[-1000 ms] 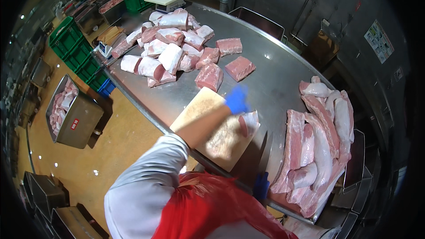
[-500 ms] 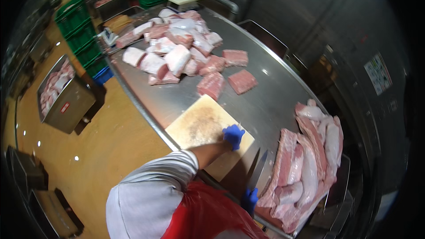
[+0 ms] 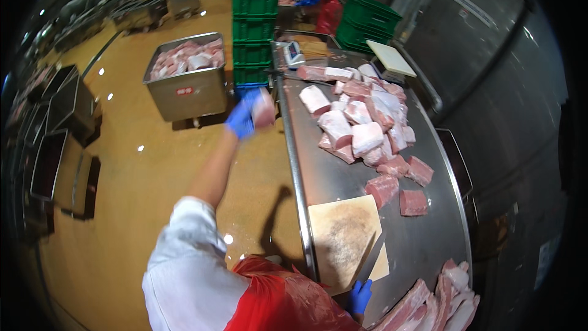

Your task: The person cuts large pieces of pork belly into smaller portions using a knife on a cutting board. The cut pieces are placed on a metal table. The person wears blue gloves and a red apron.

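My left hand, in a blue glove, is stretched out over the floor to the left of the steel table. Its fingers are closed round a pink and white piece of meat, smeared by motion. In my right hand, gloved in blue too, is a long knife, its blade slanting over the right part of the stained cutting board. Cut meat chunks lie heaped on the table beyond the board. Long meat strips lie at the near right, partly out of view.
A steel bin full of meat pieces stands on the floor past my left hand. Stacked green crates rise beside it. A small scale sits at the table's far end. Beyond, a person in a red apron stands near more crates.
My left hand has gone from the cutting board out to the left and now carries meat. The view has swung left. The knife now lies across the board's right part, still in my right hand.
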Tool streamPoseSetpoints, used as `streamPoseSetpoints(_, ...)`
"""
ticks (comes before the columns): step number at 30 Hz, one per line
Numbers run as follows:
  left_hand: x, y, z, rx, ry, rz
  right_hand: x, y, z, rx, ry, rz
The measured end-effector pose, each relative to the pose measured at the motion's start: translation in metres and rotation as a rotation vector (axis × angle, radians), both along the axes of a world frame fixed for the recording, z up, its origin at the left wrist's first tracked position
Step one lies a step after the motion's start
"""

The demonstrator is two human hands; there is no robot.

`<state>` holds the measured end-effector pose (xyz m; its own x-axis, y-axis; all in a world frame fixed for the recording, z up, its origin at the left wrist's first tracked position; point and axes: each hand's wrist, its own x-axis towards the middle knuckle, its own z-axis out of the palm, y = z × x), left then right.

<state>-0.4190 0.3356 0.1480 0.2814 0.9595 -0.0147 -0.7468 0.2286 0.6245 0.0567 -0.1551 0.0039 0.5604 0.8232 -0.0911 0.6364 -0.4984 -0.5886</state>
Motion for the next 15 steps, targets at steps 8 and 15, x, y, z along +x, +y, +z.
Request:
streamPoseSetpoints(8, -0.136, 0.116, -0.012, 0.193, 0.914, 0.838, -0.029, 0.040, 0.010, 0.038, 0.141, -0.022)
streamPoseSetpoints(15, 0.237, -0.062, -0.202, 0.876, 1.276, -0.151, -0.062, -0.052, -0.014, -0.161, -0.400, -0.150)
